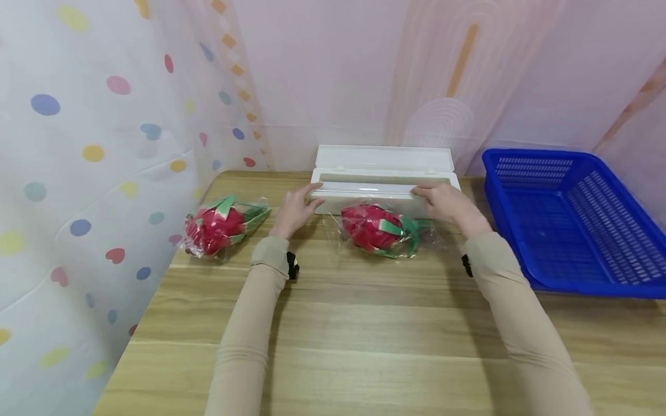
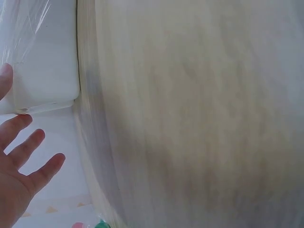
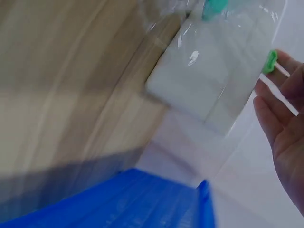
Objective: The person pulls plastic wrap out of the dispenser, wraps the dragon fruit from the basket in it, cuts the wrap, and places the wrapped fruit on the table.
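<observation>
While both hands rest at the cling-film dispenser (image 1: 384,179) by the desk's (image 1: 364,323) far edge, the left hand (image 1: 295,209) and right hand (image 1: 447,203) show loosely spread fingers on its front; pulling film evenly over the dragon fruit (image 1: 376,227) would suit best.

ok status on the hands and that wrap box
Left hand and right hand at the ends of the open white plastic wrap dispenser. Film-wrapped red dragon fruit lies just in front.
</observation>
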The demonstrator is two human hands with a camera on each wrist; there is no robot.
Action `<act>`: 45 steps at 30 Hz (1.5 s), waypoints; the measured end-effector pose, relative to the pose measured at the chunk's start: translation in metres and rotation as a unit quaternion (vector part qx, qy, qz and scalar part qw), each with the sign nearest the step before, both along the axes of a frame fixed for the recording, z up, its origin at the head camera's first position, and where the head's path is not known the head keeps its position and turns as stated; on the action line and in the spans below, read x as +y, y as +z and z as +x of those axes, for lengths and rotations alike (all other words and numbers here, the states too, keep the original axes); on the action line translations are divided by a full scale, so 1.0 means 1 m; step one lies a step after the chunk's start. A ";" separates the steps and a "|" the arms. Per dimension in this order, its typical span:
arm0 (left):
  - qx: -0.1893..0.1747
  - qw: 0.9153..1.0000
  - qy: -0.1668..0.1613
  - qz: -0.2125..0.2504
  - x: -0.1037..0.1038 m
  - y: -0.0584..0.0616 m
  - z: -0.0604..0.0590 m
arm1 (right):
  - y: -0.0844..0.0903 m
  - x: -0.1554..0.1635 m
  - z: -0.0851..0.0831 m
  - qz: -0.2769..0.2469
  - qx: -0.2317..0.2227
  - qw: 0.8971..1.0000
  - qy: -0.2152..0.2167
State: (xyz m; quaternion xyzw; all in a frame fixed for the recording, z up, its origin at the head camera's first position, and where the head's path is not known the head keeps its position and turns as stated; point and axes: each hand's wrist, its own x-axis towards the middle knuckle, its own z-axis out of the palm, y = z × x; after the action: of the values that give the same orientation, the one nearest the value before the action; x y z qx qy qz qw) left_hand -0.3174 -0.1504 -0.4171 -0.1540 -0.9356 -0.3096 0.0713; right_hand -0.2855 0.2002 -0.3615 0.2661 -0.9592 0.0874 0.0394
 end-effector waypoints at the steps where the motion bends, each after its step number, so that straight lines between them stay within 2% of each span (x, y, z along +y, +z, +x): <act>1: 0.000 1.000 0.003 0.002 -0.001 0.000 0.000 | 0.000 0.007 0.003 -0.008 0.007 1.000 -0.010; 6: -0.005 1.000 0.007 0.007 -0.002 0.000 0.000 | -0.004 0.038 0.016 -0.057 0.041 0.994 -0.084; 10: -0.003 1.000 -0.003 0.005 -0.001 -0.001 -0.001 | -0.005 0.049 0.023 -0.075 0.059 0.988 -0.121; 15: 0.004 1.000 -0.005 0.005 0.000 -0.001 -0.002 | -0.005 0.054 0.026 -0.070 0.065 0.983 -0.153; 18: 0.008 1.000 0.002 0.007 0.001 -0.001 0.000 | -0.007 0.053 0.025 -0.081 0.066 0.982 -0.156; 22: 0.039 0.999 -0.005 0.018 0.002 -0.002 0.001 | -0.012 0.049 0.023 -0.115 0.085 0.975 -0.170; 25: 0.066 0.997 -0.005 0.033 0.002 -0.005 0.001 | -0.022 0.044 0.021 -0.158 0.110 0.967 -0.168; 31: 0.088 0.995 -0.008 0.054 0.003 -0.007 0.001 | -0.044 0.038 0.016 -0.251 0.177 0.941 -0.143; 37: 0.127 0.987 -0.016 0.100 0.004 -0.008 0.003 | -0.053 0.036 0.012 -0.298 0.227 0.920 -0.115; 40: 0.147 0.983 -0.021 0.112 0.005 -0.008 0.004 | -0.055 0.036 0.013 -0.303 0.242 0.917 -0.098; 45: 0.157 0.979 -0.048 0.121 0.002 -0.008 0.008 | -0.055 0.038 0.020 -0.303 0.246 0.918 -0.066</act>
State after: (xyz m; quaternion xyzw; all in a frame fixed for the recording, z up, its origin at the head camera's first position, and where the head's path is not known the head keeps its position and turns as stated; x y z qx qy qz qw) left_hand -0.3090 -0.1481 -0.4249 -0.2354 -0.8599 -0.3957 0.2204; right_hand -0.2660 0.2379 -0.4163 0.1904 -0.8623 0.3026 0.3587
